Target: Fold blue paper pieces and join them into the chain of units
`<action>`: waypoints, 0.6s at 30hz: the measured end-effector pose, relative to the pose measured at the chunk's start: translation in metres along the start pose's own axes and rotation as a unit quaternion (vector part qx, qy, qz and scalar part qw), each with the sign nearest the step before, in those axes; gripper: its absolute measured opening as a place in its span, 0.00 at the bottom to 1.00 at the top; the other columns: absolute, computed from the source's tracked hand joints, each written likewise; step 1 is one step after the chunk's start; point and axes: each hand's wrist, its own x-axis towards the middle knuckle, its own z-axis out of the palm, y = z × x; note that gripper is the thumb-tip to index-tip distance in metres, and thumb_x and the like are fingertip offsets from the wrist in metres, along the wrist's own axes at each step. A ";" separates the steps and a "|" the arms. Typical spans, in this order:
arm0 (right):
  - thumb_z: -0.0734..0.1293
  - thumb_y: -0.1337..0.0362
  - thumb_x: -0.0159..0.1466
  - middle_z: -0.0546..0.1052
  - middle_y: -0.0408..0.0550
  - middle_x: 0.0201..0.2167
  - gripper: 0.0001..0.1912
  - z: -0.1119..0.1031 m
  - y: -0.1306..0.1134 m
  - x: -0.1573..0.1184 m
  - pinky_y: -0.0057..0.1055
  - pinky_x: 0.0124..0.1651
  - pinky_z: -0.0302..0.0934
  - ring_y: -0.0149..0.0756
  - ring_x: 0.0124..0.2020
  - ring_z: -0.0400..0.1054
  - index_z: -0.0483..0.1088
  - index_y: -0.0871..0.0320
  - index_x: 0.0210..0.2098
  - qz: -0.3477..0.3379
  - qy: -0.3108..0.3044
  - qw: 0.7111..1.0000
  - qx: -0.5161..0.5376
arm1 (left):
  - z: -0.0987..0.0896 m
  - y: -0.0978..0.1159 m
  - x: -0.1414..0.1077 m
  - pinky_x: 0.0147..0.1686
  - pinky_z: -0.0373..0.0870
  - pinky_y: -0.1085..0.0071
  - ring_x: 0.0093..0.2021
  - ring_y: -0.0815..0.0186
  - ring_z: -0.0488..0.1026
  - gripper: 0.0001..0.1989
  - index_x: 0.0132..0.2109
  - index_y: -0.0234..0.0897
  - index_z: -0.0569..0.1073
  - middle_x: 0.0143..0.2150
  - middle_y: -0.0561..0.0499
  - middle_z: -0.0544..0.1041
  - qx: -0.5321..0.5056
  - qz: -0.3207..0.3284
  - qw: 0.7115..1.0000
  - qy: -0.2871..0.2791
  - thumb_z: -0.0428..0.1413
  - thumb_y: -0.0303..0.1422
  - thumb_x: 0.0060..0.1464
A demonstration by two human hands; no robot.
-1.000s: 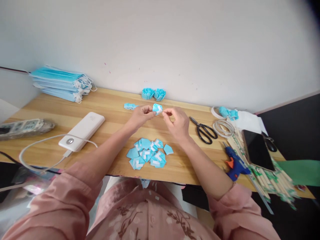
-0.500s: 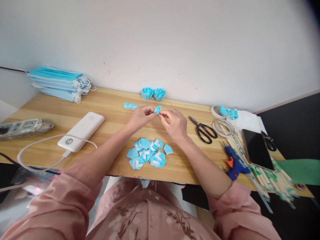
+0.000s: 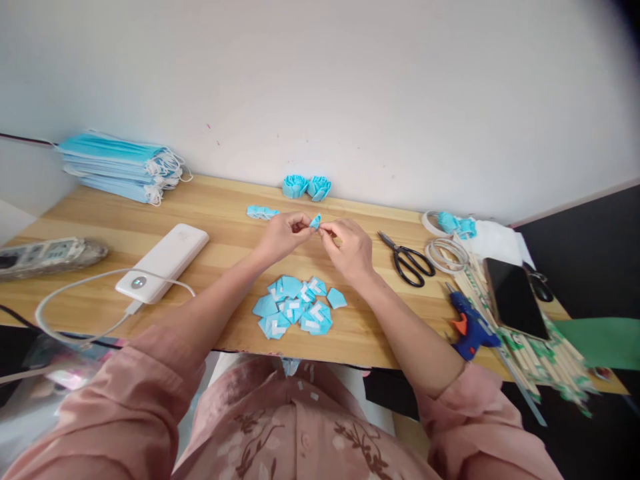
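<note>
Between my two hands, above the wooden table (image 3: pixel 230 257), is a small folded piece of blue fabric (image 3: pixel 315 221). The fingertips of my left hand (image 3: pixel 286 233) pinch it from one side, and those of my right hand (image 3: pixel 349 247) pinch its lower right part. Closer to me lies a loose pile of folded blue pieces (image 3: pixel 293 309), several with white strips stuck on them. One blue piece (image 3: pixel 337 298) sits just right of the pile. Behind my hands stand two blue fabric flowers (image 3: pixel 295 187), and a blue strip (image 3: pixel 262 212) lies near my left hand.
Black-handled scissors (image 3: pixel 407 259) and rolls of white tape (image 3: pixel 446 255) lie to the right. Further over are a blue glue gun (image 3: pixel 470 323), a phone (image 3: pixel 515 298) and wrapped sticks (image 3: pixel 550 360). On the left are stacked face masks (image 3: pixel 117 163) and a cabled white power bank (image 3: pixel 163 262).
The blue piece between my fingers has turned and looks narrower. My right hand has shifted very slightly to the left; the things on the table are unmoved.
</note>
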 end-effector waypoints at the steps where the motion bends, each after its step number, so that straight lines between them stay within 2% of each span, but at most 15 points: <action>1: 0.64 0.63 0.68 0.81 0.48 0.35 0.09 0.000 0.000 0.000 0.36 0.43 0.63 0.41 0.38 0.73 0.76 0.54 0.37 0.001 -0.002 1.000 0.003 | 0.000 0.000 0.000 0.27 0.56 0.73 0.25 0.72 0.60 0.11 0.25 0.36 0.69 0.23 0.56 0.67 -0.001 -0.003 1.000 0.000 0.58 0.37 0.49; 18: 0.59 0.63 0.72 0.80 0.47 0.35 0.13 -0.001 0.005 0.000 0.34 0.43 0.61 0.40 0.40 0.72 0.75 0.53 0.39 -0.020 -0.027 0.999 -0.004 | -0.002 0.004 0.000 0.27 0.53 0.72 0.25 0.72 0.58 0.11 0.26 0.35 0.69 0.23 0.57 0.65 -0.029 -0.031 0.999 -0.014 0.59 0.36 0.50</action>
